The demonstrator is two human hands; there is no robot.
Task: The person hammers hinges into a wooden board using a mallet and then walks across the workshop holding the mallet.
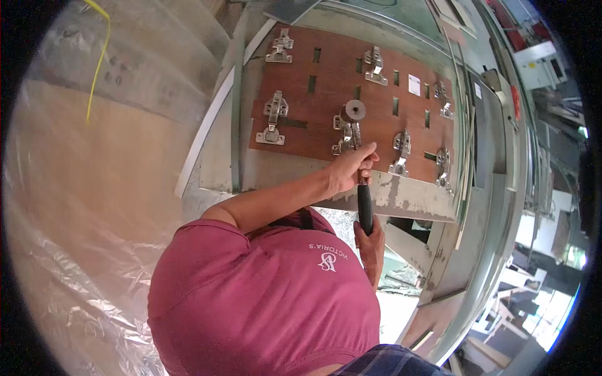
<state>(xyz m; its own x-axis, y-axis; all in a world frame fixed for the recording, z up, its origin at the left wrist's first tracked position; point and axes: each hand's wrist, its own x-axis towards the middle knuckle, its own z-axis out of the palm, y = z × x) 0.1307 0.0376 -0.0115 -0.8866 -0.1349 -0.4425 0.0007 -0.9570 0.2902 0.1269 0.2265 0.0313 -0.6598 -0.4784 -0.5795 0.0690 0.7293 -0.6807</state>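
Observation:
A hammer with a round metal head [355, 110] and a black handle [365, 210] lies lengthwise over a reddish-brown board [376, 100]. My right hand [370, 245] is wrapped round the lower end of the handle. Higher up, my left hand [351, 168] is closed at the metal shaft; what its fingers pinch is hidden. Just beyond it a metal hinge [343, 135] is partly covered by the hammer. Several more metal hinges, such as one at the left [273, 119] and one at the right [402, 153], stand on the board between rectangular slots.
A worn bench edge [401, 197] runs below the board. A white label [414, 85] is on the board. Clear plastic sheeting [94, 207] covers a large panel at the left. Long strips [467, 125] lie along the right, with cluttered machinery and boards beyond.

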